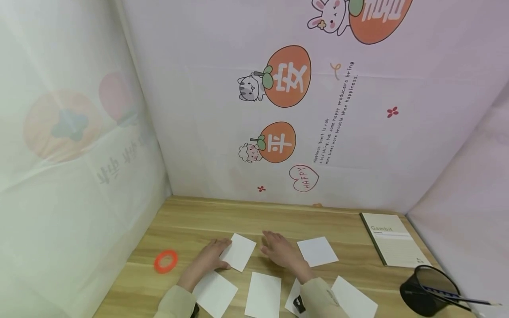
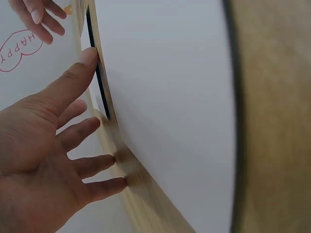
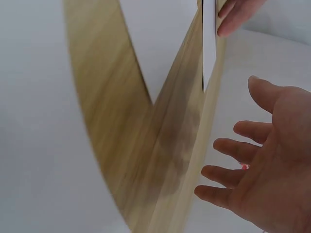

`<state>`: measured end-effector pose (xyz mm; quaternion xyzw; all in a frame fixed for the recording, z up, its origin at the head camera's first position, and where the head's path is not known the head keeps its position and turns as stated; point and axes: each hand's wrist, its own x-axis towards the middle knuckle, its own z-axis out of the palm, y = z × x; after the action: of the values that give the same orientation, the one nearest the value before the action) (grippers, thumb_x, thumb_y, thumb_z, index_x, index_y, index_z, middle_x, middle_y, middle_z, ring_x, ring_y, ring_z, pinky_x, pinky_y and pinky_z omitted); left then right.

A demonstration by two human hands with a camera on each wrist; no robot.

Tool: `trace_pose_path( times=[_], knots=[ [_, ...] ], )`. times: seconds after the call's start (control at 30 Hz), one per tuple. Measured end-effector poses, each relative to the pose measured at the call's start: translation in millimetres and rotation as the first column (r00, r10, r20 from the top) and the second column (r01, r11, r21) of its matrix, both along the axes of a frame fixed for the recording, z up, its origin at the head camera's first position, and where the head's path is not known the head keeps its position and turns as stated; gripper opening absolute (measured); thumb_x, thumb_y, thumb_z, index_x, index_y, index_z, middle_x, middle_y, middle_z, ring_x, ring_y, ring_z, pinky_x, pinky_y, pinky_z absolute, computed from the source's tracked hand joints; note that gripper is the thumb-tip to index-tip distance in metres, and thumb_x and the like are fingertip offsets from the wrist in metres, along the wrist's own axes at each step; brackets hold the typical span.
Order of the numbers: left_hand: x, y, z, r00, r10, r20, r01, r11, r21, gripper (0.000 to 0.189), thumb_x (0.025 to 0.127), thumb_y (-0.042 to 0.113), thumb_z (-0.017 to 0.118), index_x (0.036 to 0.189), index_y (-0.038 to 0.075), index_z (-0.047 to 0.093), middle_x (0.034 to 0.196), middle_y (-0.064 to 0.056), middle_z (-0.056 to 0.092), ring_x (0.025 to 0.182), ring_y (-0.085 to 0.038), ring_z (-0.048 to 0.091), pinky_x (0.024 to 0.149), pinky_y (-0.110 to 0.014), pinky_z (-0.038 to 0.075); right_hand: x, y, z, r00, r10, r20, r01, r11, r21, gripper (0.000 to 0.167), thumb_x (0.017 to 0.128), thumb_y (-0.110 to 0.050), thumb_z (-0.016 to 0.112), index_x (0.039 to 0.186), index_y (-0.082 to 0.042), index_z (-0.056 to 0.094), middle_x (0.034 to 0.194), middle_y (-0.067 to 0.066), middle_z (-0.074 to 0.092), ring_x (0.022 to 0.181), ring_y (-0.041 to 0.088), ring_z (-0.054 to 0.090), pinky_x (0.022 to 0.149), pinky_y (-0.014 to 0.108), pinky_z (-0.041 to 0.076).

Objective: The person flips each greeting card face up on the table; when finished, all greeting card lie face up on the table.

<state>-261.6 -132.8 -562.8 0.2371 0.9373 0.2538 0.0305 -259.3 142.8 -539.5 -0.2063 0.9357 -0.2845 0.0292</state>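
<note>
My left hand (image 1: 212, 256) lies at the left edge of a white square card (image 1: 240, 254) on the table, fingertips and thumb right at its edge. In the left wrist view its fingers (image 2: 97, 166) are extended and spread. To the right of that card, my right hand (image 1: 281, 251) hovers low over the wood, between it and another white card (image 1: 320, 251). The right wrist view has this hand's fingers (image 3: 238, 149) apart and holding nothing. Nearer me lie more white cards: one (image 1: 216, 295) below the left hand, a middle one (image 1: 263, 295), and one (image 1: 293, 297) partly hidden by the right sleeve.
At the left is an orange-red ring (image 1: 165, 261), like a tape roll. A further white card (image 1: 354, 298) lies right of the right sleeve. A notebook (image 1: 393, 247) and a black pen cup (image 1: 417, 293) with pencils stand at the right. Printed cloth walls (image 1: 222, 110) enclose the table.
</note>
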Motion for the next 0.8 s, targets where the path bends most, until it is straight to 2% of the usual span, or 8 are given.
trace_pose_path(
  times=[0.23, 0.47, 0.7, 0.8],
  knots=[
    [-3.9, 0.8, 2.3, 1.000, -0.009, 0.015, 0.009, 1.000, -0.018, 0.078, 0.069, 0.025, 0.084, 0.135, -0.002, 0.051, 0.143, -0.021, 0.045, 0.128, -0.057, 0.034, 0.105, -0.064, 0.030, -2.7, -19.8, -3.2, 0.998, 0.053, 0.030, -0.053, 0.998, 0.017, 0.056, 0.099, -0.029, 0.052, 0.143, 0.002, 0.038, 0.144, 0.025, 0.042, 0.133, 0.045, 0.036, 0.110, 0.058, 0.027],
    [-5.8, -0.3, 1.8, 1.000, -0.030, 0.001, 0.030, 0.999, -0.036, 0.075, 0.069, 0.026, 0.084, 0.133, -0.001, 0.054, 0.142, -0.021, 0.046, 0.128, -0.057, 0.034, 0.103, -0.067, 0.031, -1.7, -30.2, -5.7, 0.998, 0.052, -0.020, -0.052, 0.998, 0.029, 0.051, 0.096, -0.028, 0.058, 0.136, 0.003, 0.047, 0.137, 0.023, 0.049, 0.126, 0.046, 0.043, 0.104, 0.060, 0.035],
    [-4.4, 0.5, 0.8, 0.999, -0.024, 0.040, 0.024, 1.000, -0.008, 0.074, 0.071, 0.028, 0.082, 0.134, 0.002, 0.054, 0.145, -0.019, 0.043, 0.132, -0.055, 0.029, 0.100, -0.072, 0.028, -1.1, -34.6, -6.0, 0.997, 0.058, -0.049, -0.056, 0.998, 0.040, 0.050, 0.094, -0.026, 0.060, 0.134, 0.003, 0.050, 0.135, 0.022, 0.052, 0.125, 0.043, 0.046, 0.103, 0.057, 0.038],
    [-3.9, 1.2, 0.7, 0.999, -0.019, 0.033, 0.019, 1.000, -0.007, 0.073, 0.072, 0.029, 0.081, 0.134, 0.001, 0.054, 0.145, -0.020, 0.043, 0.132, -0.055, 0.029, 0.098, -0.074, 0.028, -1.8, -36.1, -4.9, 0.997, 0.061, -0.052, -0.059, 0.998, 0.035, 0.049, 0.094, -0.025, 0.060, 0.134, 0.003, 0.050, 0.134, 0.022, 0.053, 0.124, 0.042, 0.047, 0.104, 0.056, 0.038]
  ],
)
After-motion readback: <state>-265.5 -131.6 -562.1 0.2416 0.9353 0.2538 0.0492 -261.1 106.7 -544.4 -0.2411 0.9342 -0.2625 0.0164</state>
